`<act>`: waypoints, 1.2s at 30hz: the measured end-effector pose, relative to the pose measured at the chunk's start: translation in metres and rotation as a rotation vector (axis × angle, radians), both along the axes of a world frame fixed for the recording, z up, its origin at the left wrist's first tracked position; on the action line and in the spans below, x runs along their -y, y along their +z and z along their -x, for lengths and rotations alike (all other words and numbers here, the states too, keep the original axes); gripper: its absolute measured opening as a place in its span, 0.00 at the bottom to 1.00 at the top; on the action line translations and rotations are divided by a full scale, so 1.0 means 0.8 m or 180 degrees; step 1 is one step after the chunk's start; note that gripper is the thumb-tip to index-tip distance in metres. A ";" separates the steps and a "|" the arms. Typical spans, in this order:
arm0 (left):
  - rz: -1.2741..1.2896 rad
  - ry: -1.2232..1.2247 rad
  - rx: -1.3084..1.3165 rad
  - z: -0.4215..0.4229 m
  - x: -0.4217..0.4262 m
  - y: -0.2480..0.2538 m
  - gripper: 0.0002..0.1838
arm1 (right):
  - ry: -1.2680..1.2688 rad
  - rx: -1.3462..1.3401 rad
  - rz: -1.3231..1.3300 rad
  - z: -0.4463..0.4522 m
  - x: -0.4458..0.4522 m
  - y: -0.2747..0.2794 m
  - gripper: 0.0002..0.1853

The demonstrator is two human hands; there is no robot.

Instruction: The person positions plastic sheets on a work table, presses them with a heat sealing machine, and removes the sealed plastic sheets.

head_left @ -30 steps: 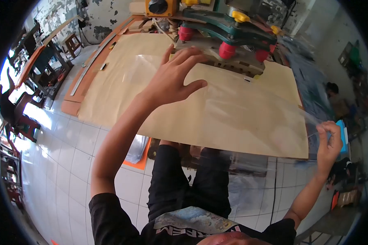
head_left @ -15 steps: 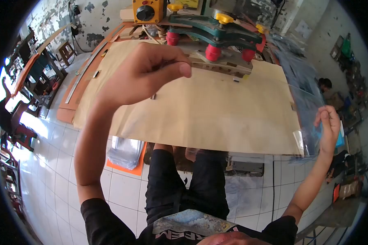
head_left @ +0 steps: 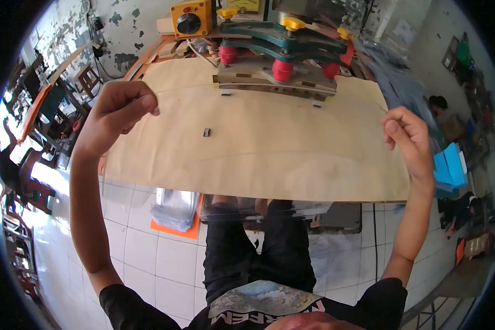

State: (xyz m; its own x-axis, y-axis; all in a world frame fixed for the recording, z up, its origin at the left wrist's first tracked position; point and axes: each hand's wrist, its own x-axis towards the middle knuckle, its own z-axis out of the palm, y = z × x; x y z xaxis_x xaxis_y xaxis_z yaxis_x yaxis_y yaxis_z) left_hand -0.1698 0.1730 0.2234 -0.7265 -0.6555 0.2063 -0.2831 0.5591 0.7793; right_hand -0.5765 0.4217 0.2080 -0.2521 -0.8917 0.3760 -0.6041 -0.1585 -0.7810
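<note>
My left hand (head_left: 115,118) is raised over the left side of the brown paper-covered table (head_left: 269,181), thumb and fingers pinched together. Level with the right edge, my right hand (head_left: 408,137) is closed in a similar pinch. A clear plastic sheet (head_left: 247,157), visible only by faint edges and sheen, appears to stretch between both hands. Beyond it stands a press head with dark green arms (head_left: 286,47), yellow knobs and red feet (head_left: 282,70). Beneath the feet is a wooden-edged die plate (head_left: 275,82). A small dark block (head_left: 207,132) lies on the paper.
A yellow control box (head_left: 191,19) with a black dial stands at the back left. Clear plastic sheets (head_left: 399,74) lie along the right. Below the table, a packet of clear plastic (head_left: 175,209) rests on something orange. Another person's head (head_left: 438,103) shows at the far right.
My left hand has moved left, away from in front of the press. My right hand has come up and inward, and the clear sheet now seems spread between them.
</note>
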 end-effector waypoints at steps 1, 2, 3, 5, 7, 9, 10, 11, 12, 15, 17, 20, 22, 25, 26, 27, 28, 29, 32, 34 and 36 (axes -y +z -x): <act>-0.0080 0.0032 0.0073 -0.005 0.004 0.001 0.14 | 0.0057 -0.0008 -0.0083 -0.002 0.003 0.001 0.12; -0.0159 0.0064 0.0148 -0.008 0.008 0.001 0.14 | 0.0114 -0.0014 -0.0167 -0.005 0.005 0.003 0.11; -0.0193 0.0085 0.0043 -0.010 0.012 -0.005 0.14 | 0.0085 -0.0005 -0.0161 -0.008 0.007 0.005 0.11; -0.0216 0.0079 0.0107 -0.011 0.017 -0.006 0.15 | 0.0174 0.0058 -0.0366 -0.012 0.009 0.009 0.11; -0.0240 0.0078 0.0169 -0.010 0.021 -0.007 0.15 | 0.0172 0.0042 -0.0435 -0.013 0.012 0.012 0.11; -0.0241 0.0012 -0.0004 -0.006 0.026 -0.013 0.14 | 0.0180 0.0022 -0.0507 -0.009 0.014 0.014 0.12; -0.0239 -0.0005 0.0001 -0.004 0.029 -0.015 0.14 | 0.0190 -0.0047 -0.0483 -0.005 0.016 0.014 0.12; -0.0120 0.0002 0.0064 0.000 0.033 -0.016 0.15 | 0.0201 -0.0116 -0.0461 -0.001 0.018 0.012 0.12; 0.0001 0.0011 0.0125 0.003 0.037 -0.018 0.16 | 0.0185 -0.0112 -0.0459 0.004 0.020 0.009 0.12; 0.0018 -0.0031 0.0093 0.011 0.047 -0.024 0.16 | 0.0261 -0.0381 -0.0185 0.018 0.021 0.007 0.12; -0.0020 -0.0054 0.0093 0.015 0.050 -0.025 0.16 | 0.0180 -0.0455 -0.0332 0.020 0.019 0.012 0.13; -0.0008 -0.0042 0.0064 0.023 0.049 -0.028 0.14 | 0.0047 -0.0648 -0.0100 0.025 0.018 0.007 0.13; 0.0042 -0.0013 0.0037 0.028 0.049 -0.029 0.13 | 0.0003 -0.0655 -0.0131 0.031 0.018 0.006 0.13; 0.0072 -0.0019 0.0231 0.034 0.050 -0.028 0.13 | -0.0102 -0.0769 -0.0376 0.042 0.016 0.012 0.12; 0.0201 0.0000 0.0286 0.040 0.047 -0.030 0.13 | -0.0164 -0.0879 -0.0591 0.048 0.017 0.013 0.11; 0.0327 0.0020 0.0345 0.045 0.045 -0.031 0.13 | -0.0148 -0.0863 -0.0609 0.057 0.018 0.011 0.11; 0.0306 0.0031 0.0364 0.051 0.043 -0.034 0.13 | 0.0010 -0.0797 -0.0835 0.070 0.018 0.008 0.11; 0.0458 -0.0107 0.0486 0.059 0.044 -0.039 0.13 | 0.0167 -0.0730 -0.1060 0.083 0.018 0.007 0.10; 0.0624 -0.0544 0.0312 0.074 0.077 -0.081 0.13 | 0.0164 -0.0679 -0.1637 0.120 0.015 0.013 0.10; 0.0518 -0.0580 0.0567 0.086 0.084 -0.094 0.13 | 0.0093 -0.0655 -0.1664 0.142 0.009 0.012 0.06; 0.0558 -0.0646 0.0555 0.099 0.092 -0.110 0.12 | -0.0260 -0.0535 -0.1823 0.164 0.004 0.012 0.10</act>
State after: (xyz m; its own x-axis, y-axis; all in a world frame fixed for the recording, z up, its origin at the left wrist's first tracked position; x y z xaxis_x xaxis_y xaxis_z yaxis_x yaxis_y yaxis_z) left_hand -0.2489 0.0993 0.1356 -0.8731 -0.4590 0.1641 -0.2730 0.7394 0.6155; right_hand -0.7076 0.4186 0.2176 -0.3071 -0.9443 -0.1179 -0.7191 0.3114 -0.6212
